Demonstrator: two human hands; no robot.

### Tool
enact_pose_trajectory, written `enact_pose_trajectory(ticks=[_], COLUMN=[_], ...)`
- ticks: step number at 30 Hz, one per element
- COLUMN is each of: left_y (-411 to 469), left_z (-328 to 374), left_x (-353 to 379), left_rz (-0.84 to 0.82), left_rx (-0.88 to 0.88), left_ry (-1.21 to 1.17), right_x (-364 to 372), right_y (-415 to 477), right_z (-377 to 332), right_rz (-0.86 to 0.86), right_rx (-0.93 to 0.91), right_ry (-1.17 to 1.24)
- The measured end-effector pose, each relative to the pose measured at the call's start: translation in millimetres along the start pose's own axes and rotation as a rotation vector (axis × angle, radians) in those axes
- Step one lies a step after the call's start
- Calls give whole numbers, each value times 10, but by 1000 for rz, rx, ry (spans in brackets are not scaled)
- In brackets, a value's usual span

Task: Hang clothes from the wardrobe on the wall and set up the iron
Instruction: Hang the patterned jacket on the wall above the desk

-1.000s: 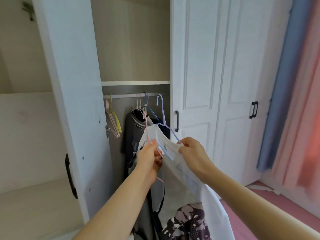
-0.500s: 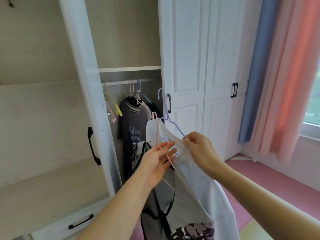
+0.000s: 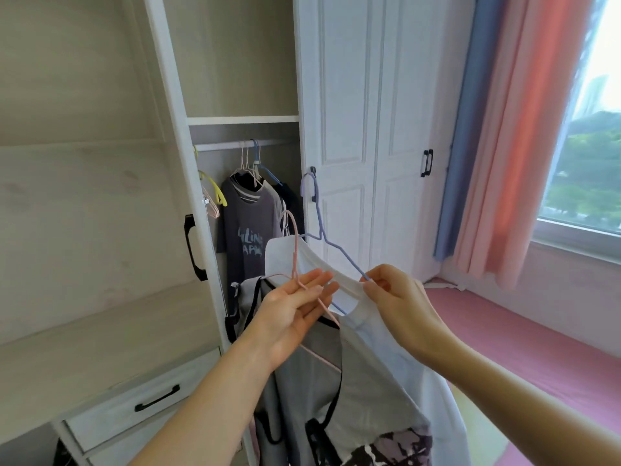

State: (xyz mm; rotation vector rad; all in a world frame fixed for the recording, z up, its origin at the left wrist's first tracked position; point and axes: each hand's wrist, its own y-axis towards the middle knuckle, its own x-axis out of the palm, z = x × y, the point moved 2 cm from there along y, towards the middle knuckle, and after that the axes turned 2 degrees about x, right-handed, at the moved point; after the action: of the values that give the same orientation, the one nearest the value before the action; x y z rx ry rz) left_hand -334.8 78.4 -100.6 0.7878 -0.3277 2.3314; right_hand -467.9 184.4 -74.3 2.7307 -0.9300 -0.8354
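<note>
White shirt [image 3: 379,351] hangs below the right hand [image 3: 400,304], whose grip pinches its collar along with the blue hanger [image 3: 318,216]. Left hand [image 3: 292,314], fingers straight, carries the pink hanger [image 3: 295,253].

We lose the white T-shirt [image 3: 403,381] hem below the frame, blue hanger [image 3: 346,258] partly hidden inside its collar, dark T-shirt [image 3: 248,230] lettering unreadable.

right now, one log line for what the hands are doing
left hand: pink hanger across straight fingers | right hand: pinches white t-shirt collar on blue hanger | wardrobe: open | iron: not in view
</note>
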Motion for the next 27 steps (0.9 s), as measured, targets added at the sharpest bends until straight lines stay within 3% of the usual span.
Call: enact_pose_trajectory(ticks=[12,27], left_y=[-778,-1761], left_z=[16,-265], left_x=[479,776], left_rz=[42,309], left_rx=[187,426], left_ry=[-84,-136], right_x=[-489,-754], right_y=[-543,-1295], right_z=[-82,-191], right_rz=[-90,-303], right_rx=[-208,-424], right_ry=[9,93])
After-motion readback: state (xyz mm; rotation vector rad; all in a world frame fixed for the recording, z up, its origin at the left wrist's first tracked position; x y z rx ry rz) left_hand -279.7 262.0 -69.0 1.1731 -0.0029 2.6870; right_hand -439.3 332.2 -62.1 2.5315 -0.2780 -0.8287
